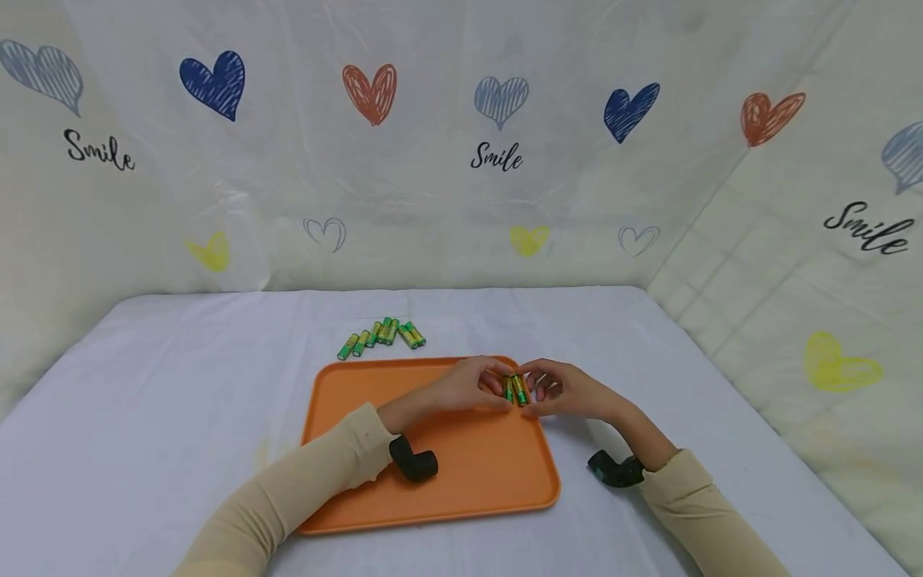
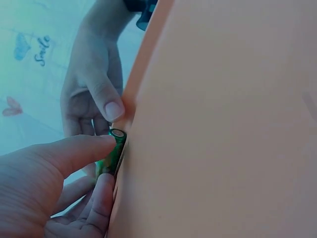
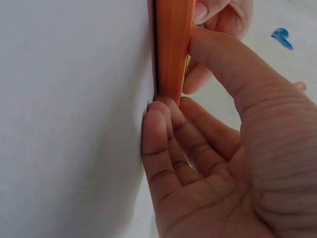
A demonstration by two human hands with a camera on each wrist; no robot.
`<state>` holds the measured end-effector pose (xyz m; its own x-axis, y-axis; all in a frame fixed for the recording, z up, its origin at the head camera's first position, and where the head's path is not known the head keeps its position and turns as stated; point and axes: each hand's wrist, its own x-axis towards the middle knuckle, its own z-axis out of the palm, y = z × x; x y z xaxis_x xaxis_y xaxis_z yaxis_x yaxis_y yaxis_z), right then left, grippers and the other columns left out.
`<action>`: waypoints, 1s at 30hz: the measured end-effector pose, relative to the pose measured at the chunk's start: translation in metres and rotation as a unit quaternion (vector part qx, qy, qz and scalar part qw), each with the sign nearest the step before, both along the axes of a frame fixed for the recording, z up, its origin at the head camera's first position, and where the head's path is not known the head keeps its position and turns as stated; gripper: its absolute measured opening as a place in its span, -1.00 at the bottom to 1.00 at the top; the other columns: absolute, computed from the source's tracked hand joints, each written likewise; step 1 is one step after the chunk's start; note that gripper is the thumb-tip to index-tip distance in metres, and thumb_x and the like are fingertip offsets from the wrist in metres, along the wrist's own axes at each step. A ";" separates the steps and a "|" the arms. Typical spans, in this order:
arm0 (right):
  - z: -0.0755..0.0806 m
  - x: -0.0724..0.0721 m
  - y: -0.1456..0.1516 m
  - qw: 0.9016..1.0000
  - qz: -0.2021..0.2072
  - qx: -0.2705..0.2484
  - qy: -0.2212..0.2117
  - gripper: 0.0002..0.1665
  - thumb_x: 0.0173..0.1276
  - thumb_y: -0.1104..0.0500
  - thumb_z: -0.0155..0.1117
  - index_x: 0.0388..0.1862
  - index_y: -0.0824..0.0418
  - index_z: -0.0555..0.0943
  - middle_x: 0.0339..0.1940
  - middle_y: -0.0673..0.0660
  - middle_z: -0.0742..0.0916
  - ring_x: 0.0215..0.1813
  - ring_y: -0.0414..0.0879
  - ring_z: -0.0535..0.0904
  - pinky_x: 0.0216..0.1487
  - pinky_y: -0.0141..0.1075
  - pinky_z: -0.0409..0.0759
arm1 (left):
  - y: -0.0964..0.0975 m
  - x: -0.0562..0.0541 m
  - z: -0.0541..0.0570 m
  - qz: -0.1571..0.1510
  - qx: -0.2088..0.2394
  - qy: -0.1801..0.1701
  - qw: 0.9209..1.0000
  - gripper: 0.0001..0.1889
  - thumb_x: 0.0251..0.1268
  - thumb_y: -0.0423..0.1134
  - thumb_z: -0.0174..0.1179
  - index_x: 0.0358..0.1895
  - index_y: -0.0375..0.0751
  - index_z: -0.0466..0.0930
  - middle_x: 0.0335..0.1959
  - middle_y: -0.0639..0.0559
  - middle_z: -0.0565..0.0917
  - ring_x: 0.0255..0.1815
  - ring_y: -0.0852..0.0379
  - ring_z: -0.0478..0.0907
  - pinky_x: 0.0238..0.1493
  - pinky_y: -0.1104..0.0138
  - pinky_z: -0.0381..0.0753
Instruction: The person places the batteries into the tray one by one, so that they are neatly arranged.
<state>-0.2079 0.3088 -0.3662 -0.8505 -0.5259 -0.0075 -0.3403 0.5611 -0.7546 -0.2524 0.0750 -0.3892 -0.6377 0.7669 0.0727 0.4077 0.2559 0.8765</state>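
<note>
Two green and yellow batteries (image 1: 515,390) lie side by side near the tray's upper right corner, between the hands. My left hand (image 1: 472,386) pinches a battery (image 2: 111,153) there, its thumb on the end facing the left wrist camera and a finger at the side. From the right, my right hand (image 1: 570,390) reaches in with relaxed fingers, its thumb tip close to the batteries. In the right wrist view, the right fingers (image 3: 198,144) lie along the outer side of the orange tray (image 3: 173,44), with the thumb over the rim. Fingers partly hide the batteries.
The orange tray (image 1: 461,473) lies on a white-covered table (image 1: 180,385). Several more green batteries (image 1: 382,335) lie behind the tray's far edge. A white sheet (image 1: 433,176) printed with hearts hangs behind and at the right. Black wrist devices (image 1: 414,461) sit near both cuffs.
</note>
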 end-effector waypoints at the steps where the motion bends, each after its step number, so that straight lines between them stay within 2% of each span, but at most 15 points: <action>1: 0.000 0.000 0.000 1.000 -0.001 0.001 0.001 -0.37 0.20 0.19 0.48 0.22 0.32 0.48 -0.21 0.18 0.60 -0.27 -0.12 0.51 -0.26 -0.39 0.53 | 0.000 0.000 0.000 -0.001 0.000 0.001 1.000 -0.48 0.22 -0.31 0.36 0.25 -0.31 0.48 -0.03 -0.10 0.63 -0.11 0.13 0.61 -0.14 0.40 0.60; 5: 0.002 0.000 0.001 1.000 0.001 -0.001 0.004 -0.37 0.21 0.18 0.47 0.22 0.32 0.47 -0.21 0.18 0.60 -0.27 -0.11 0.51 -0.26 -0.39 0.53 | 0.001 0.001 0.001 -0.004 -0.001 0.003 1.000 -0.49 0.24 -0.33 0.33 0.26 -0.33 0.46 0.05 -0.12 0.61 -0.06 0.09 0.61 -0.11 0.40 0.60; 11: 0.003 0.001 0.000 1.000 -0.003 0.002 0.000 -0.37 0.20 0.17 0.47 0.22 0.29 0.48 -0.21 0.16 0.60 -0.27 -0.14 0.51 -0.26 -0.39 0.52 | 0.002 0.001 0.002 -0.005 -0.005 0.007 1.000 -0.48 0.23 -0.35 0.33 0.26 -0.34 0.46 0.05 -0.13 0.60 -0.06 0.09 0.60 -0.10 0.40 0.60; 20: 0.002 0.001 0.001 1.000 -0.003 0.002 0.000 -0.36 0.20 0.17 0.47 0.23 0.30 0.47 -0.21 0.18 0.60 -0.27 -0.13 0.50 -0.26 -0.40 0.52 | 0.005 0.003 0.004 -0.005 -0.015 0.032 0.999 -0.46 0.21 -0.36 0.34 0.26 -0.36 0.45 0.07 -0.14 0.59 -0.06 0.09 0.60 -0.10 0.42 0.60; 30: 0.000 0.000 0.001 1.000 0.005 -0.003 0.003 -0.35 0.20 0.18 0.48 0.23 0.32 0.48 -0.22 0.19 0.59 -0.27 -0.10 0.50 -0.28 -0.40 0.52 | 0.001 -0.001 0.004 -0.027 -0.011 0.024 0.999 -0.41 0.21 -0.33 0.36 0.31 -0.28 0.39 0.21 -0.14 0.49 -0.01 0.08 0.59 -0.08 0.41 0.59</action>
<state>-0.2078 0.3098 -0.3663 -0.8456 -0.5338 0.0004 -0.3494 0.5529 -0.7565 -0.2534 0.0760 -0.3857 -0.5908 0.8024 0.0843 0.4628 0.2514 0.8501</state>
